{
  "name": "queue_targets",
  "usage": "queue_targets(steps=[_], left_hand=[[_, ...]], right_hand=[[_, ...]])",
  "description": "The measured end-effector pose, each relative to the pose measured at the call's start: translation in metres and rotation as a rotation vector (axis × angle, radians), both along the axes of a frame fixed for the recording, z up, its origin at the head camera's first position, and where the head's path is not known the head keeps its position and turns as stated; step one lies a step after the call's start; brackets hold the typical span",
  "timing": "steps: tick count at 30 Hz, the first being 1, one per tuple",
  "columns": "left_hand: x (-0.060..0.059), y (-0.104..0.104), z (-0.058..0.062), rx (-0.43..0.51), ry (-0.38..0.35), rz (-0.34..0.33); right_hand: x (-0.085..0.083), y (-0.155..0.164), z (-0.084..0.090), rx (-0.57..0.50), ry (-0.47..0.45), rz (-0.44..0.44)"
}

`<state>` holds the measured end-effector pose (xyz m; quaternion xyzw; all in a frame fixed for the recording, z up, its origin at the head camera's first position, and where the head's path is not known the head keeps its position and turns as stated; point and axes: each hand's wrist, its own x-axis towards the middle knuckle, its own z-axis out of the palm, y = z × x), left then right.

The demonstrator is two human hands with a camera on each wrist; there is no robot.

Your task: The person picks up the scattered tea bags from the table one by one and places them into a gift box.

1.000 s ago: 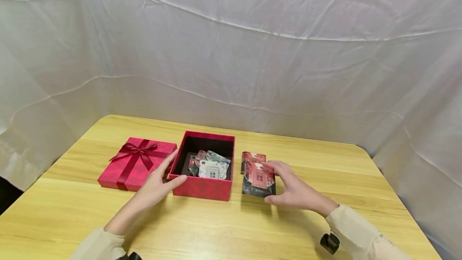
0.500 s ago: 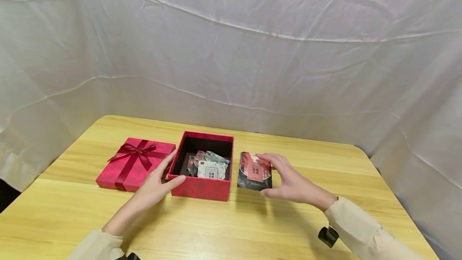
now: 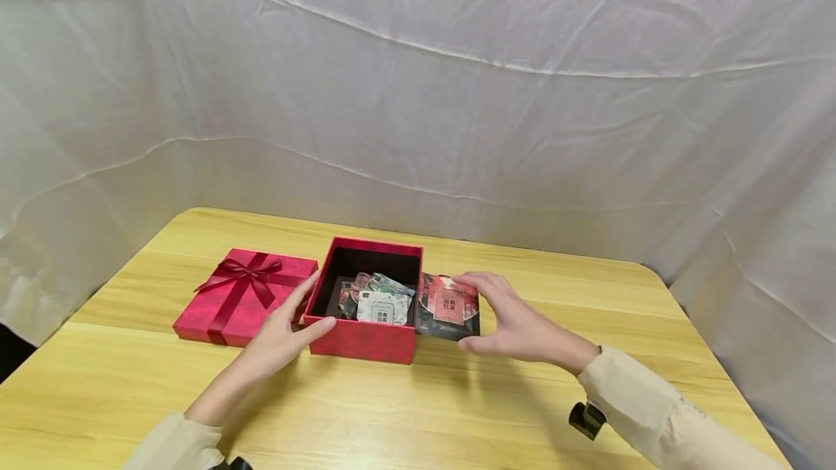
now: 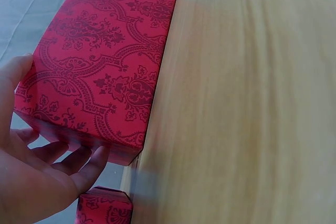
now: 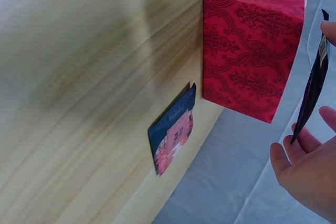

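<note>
An open red gift box (image 3: 362,341) with a dark inside holds several tea sachets (image 3: 383,308), the white floral one on top. My left hand (image 3: 281,336) grips its near left corner, thumb on the front face and fingers along the left side. My right hand (image 3: 519,325) pinches a black and red tea sachet (image 3: 449,308) by its right edge, beside the box's right wall. In the right wrist view this held sachet (image 5: 313,85) appears nearly edge-on, raised off the table. Another black and red sachet (image 5: 176,135) lies on the table beneath it.
The red lid (image 3: 244,296) with a dark red ribbon bow lies left of the box, close to my left fingers. Everything stands on a wood-grain table (image 3: 366,412). A pale cloth (image 3: 418,93) hangs behind the table's far edge.
My right hand has moved left with the tea sachet, from over the one on the table to the box's right wall. My left hand stays on the box.
</note>
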<state>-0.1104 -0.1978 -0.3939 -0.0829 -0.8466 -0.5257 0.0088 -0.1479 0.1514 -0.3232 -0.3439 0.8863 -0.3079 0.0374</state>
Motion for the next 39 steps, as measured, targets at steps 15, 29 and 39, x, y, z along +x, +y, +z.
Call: queue_targets(steps=[15, 29, 39], left_hand=[[0.0, 0.0, 0.0, -0.006, 0.012, 0.004], [0.001, 0.001, 0.002, 0.012, 0.009, -0.001], [0.0, 0.0, 0.0, -0.004, 0.003, 0.006]], right_hand=[[-0.017, -0.013, 0.013, 0.035, -0.002, 0.002], [-0.028, -0.037, 0.023, 0.045, -0.015, 0.026], [-0.028, -0.053, 0.019, 0.097, -0.066, 0.052]])
